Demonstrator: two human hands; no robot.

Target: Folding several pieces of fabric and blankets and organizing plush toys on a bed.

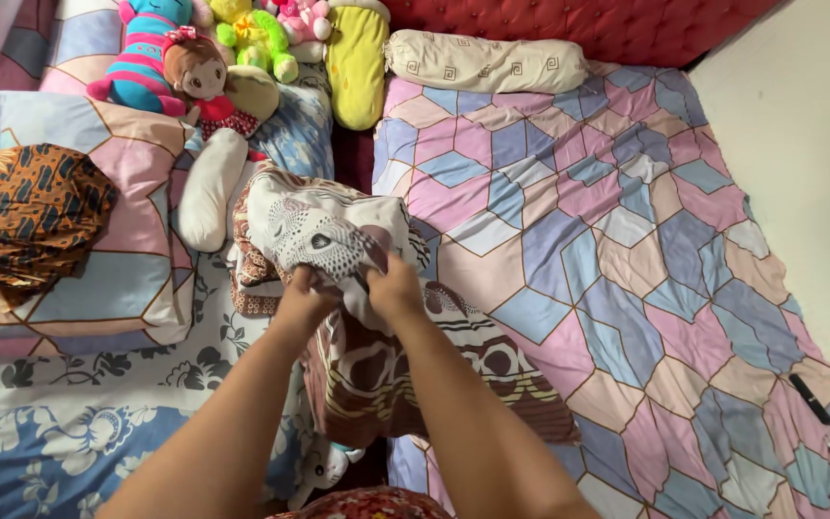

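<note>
Both hands, left (302,291) and right (394,285), pinched the patterned cloth (338,240), bunched over the gap between pillow (98,240) and quilt (626,240). Judgement: grips sat close together; spreading them toward corners would straighten the cloth better.

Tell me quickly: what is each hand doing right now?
Left hand: closed, gripping the animal-print cloth.
Right hand: closed, gripping the same cloth beside it.

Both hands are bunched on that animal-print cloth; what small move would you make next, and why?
Probably draw the left hand and right hand apart along the animal-print cloth. Both grip it close together, and it hangs crumpled over the bed; spreading should open it.
</note>
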